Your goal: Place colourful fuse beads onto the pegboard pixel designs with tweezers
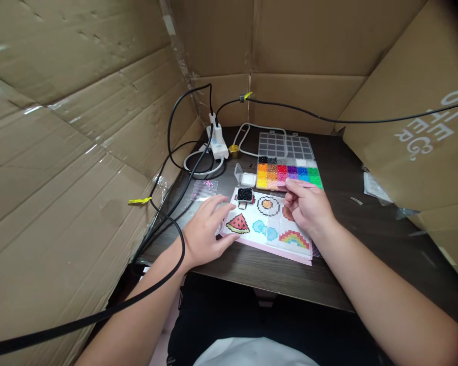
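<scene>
A white pattern sheet (269, 223) with a watermelon, blue circles, a rainbow and a fried egg lies on a pink board on the dark table (351, 239). My left hand (206, 231) rests at the sheet's left edge, fingers spread and flat, beside the watermelon picture. My right hand (307, 206) hovers over the sheet's right side with its fingers pinched round a thin pink tool (295, 185) that points left. A small clear tub of black beads (245, 194) sits on the sheet's top corner. Behind it stands an open bead box (289, 173) with coloured compartments.
A small open tub of white beads (247, 179) sits left of the bead box. A white power adapter (218, 142), black and white cables and a small gold cap (234, 149) lie at the back left. Cardboard walls enclose the table. A clear pegboard (205, 189) lies left.
</scene>
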The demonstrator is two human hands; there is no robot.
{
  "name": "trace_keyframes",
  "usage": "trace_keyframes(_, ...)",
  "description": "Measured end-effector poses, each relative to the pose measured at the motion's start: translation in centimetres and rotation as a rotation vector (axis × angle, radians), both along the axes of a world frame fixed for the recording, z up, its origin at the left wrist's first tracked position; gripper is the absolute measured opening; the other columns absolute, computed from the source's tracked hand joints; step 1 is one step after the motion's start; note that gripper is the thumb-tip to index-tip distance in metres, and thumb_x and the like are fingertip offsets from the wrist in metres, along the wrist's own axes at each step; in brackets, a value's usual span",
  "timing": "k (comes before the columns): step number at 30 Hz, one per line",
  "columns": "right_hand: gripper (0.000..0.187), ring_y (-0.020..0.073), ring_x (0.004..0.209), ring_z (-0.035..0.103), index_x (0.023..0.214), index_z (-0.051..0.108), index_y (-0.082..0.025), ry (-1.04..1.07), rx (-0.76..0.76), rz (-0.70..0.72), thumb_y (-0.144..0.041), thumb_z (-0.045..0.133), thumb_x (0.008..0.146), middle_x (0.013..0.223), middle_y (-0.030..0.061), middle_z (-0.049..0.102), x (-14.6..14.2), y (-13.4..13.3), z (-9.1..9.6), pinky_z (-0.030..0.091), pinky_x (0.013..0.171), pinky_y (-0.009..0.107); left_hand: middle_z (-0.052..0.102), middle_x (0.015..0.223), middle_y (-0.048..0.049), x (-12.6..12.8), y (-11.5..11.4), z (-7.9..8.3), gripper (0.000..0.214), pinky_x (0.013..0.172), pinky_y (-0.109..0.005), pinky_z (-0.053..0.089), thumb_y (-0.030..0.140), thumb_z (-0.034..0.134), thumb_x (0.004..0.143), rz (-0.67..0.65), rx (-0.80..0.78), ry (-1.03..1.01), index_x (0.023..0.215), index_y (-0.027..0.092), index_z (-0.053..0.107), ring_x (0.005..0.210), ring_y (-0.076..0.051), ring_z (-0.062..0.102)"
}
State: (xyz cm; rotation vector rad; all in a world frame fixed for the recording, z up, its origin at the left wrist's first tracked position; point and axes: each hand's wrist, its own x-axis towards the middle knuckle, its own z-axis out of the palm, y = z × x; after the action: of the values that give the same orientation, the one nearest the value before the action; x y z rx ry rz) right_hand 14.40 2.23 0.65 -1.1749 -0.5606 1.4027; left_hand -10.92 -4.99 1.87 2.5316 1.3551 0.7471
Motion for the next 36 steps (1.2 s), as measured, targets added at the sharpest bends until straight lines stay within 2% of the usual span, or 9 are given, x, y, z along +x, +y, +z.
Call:
trace_keyframes(5, 0.018, 0.0092, 0.037, 0.046, 0.076, 0.068, -0.017, -0.010, -0.025, 0.014, -0.027, 0.082, 0.073, 0.048, -0.0032, 0.056, 0.0, -0.1, 0.0, 0.031, 0.028, 0.017, 0.054, 0.139, -0.0166, -1.9, -1.5, -1.0, 0.058, 0.111, -0.053, 0.044, 0.040, 0.074, 0.082, 0.121, 0.021, 0.004, 0.134, 0.025, 0.052, 0.131, -0.035, 0.053)
trace_keyframes(8, 0.019, 0.0089, 0.034, 0.042, 0.079, 0.070, -0.016, -0.022, -0.046, 0.046, -0.031, 0.081, 0.074, 0.044, -0.0051, 0.050, 0.0, -0.2, 0.1, 0.029, 0.027, 0.018, 0.056, 0.139, -0.0160, -2.5, -1.8, -1.3, 0.065, 0.110, -0.054, 0.045, 0.043, 0.079, 0.077, 0.177, 0.012, 0.014, 0.135, 0.025, 0.053, 0.129, -0.037, 0.055)
trace_keyframes(12, 0.018, 0.0082, 0.035, 0.043, 0.075, 0.067, -0.017, -0.004, -0.012, 0.026, -0.027, 0.082, 0.072, 0.045, -0.0051, 0.052, 0.0, -0.1, 0.1, 0.033, 0.028, 0.018, 0.057, 0.139, -0.0118, -2.9, -1.9, -1.7, 0.069, 0.109, -0.055, 0.046, 0.039, 0.082, 0.073, 0.209, -0.033, 0.016, 0.135, 0.029, 0.052, 0.128, -0.036, 0.056)
trace_keyframes(18, 0.023, 0.0099, 0.031, 0.042, 0.077, 0.068, -0.017, -0.026, 0.005, 0.056, -0.034, 0.083, 0.072, 0.044, -0.0055, 0.051, 0.1, -0.1, -0.2, 0.028, 0.024, 0.020, 0.063, 0.129, -0.0099, -3.0, -2.0, -1.8, 0.057, 0.106, -0.050, 0.048, 0.031, 0.076, 0.078, 0.204, -0.046, 0.018, 0.130, 0.027, 0.053, 0.121, -0.033, 0.060)
trace_keyframes(22, 0.020, 0.0099, 0.032, 0.042, 0.077, 0.069, -0.016, -0.024, 0.003, 0.052, -0.031, 0.082, 0.072, 0.044, -0.0052, 0.051, 0.1, -0.1, -0.1, 0.028, 0.024, 0.020, 0.067, 0.122, -0.0075, -3.1, -1.8, -1.7, 0.047, 0.103, -0.049, 0.049, 0.028, 0.070, 0.080, 0.204, -0.048, 0.007, 0.125, 0.028, 0.056, 0.116, -0.031, 0.063)
trace_keyframes(29, 0.021, 0.0061, 0.041, 0.049, 0.074, 0.067, -0.016, 0.018, 0.021, -0.023, -0.022, 0.085, 0.065, 0.060, -0.0006, 0.067, -0.1, 0.1, -0.2, 0.038, 0.032, 0.016, 0.068, 0.117, -0.0060, -3.1, -1.3, -1.8, 0.040, 0.098, -0.046, 0.052, 0.029, 0.065, 0.080, 0.236, -0.017, -0.030, 0.119, 0.028, 0.058, 0.109, -0.030, 0.065)
trace_keyframes(36, 0.016, 0.0062, 0.042, 0.051, 0.073, 0.066, -0.018, 0.028, 0.010, -0.050, -0.016, 0.082, 0.070, 0.063, 0.0001, 0.069, 0.0, 0.2, -0.4, 0.043, 0.036, 0.016, 0.070, 0.116, -0.0084, -3.3, 0.8, -1.7, 0.035, 0.099, -0.044, 0.052, 0.033, 0.062, 0.082, 0.346, 0.099, -0.009, 0.115, 0.022, 0.061, 0.110, -0.030, 0.066)
